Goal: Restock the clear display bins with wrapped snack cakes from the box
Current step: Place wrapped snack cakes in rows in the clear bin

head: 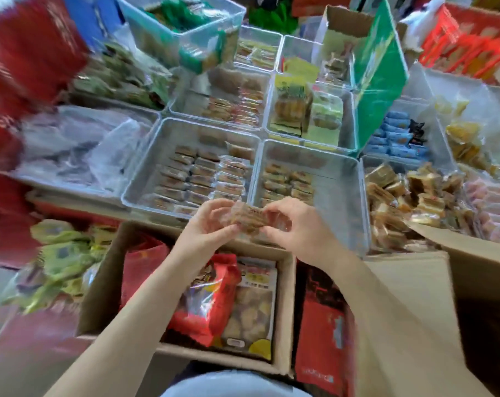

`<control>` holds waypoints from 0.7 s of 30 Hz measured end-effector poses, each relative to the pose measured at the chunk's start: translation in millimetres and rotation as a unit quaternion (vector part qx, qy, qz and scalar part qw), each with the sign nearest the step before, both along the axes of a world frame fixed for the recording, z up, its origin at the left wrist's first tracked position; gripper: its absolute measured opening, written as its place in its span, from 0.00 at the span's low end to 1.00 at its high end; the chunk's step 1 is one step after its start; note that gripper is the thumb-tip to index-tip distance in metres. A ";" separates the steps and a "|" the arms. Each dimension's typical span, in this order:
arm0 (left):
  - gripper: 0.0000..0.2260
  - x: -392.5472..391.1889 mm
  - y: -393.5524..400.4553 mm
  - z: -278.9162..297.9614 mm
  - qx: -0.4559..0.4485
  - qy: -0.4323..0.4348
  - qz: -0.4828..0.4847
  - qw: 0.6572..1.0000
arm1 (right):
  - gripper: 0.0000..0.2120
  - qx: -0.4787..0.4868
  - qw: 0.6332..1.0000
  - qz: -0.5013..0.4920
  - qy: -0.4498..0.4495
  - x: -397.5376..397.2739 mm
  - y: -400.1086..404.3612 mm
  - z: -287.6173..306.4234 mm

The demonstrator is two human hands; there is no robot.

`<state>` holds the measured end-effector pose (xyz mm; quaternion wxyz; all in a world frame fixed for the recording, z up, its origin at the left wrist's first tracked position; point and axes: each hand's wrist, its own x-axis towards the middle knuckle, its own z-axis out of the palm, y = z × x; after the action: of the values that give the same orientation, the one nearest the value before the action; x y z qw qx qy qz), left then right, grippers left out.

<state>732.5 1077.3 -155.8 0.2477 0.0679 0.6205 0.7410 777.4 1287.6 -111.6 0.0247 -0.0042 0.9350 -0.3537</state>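
Both hands hold a small stack of wrapped snack cakes (250, 219) above the near rim of the display bins. My left hand (211, 224) grips its left end and my right hand (294, 227) grips its right end. Just beyond lie two clear bins: the left one (145, 167) holds neat rows of wrapped cakes, the right one (346, 190) is filled only on its left side. Below my forearms stands an open cardboard box (105, 282) with red snack bags and a clear-window bag of cakes (251, 308).
More clear bins of snacks fill the table behind and to the right, one heaped with brown cakes (409, 202). A green carton (377, 70) stands upright at the back. Yellow-green packets (62, 253) lie at the left. A second cardboard box (415, 296) sits at the right.
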 end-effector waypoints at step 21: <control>0.18 -130.5 -83.2 -108.7 -0.586 0.343 -0.120 0.724 | 0.05 0.214 0.973 0.089 -0.007 -151.8 -101.7 -133.2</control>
<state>601.9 994.1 -264.5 0.0952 0.2320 0.9606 0.1199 625.6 1185.9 -244.8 0.0634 -0.0793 0.9846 -0.1421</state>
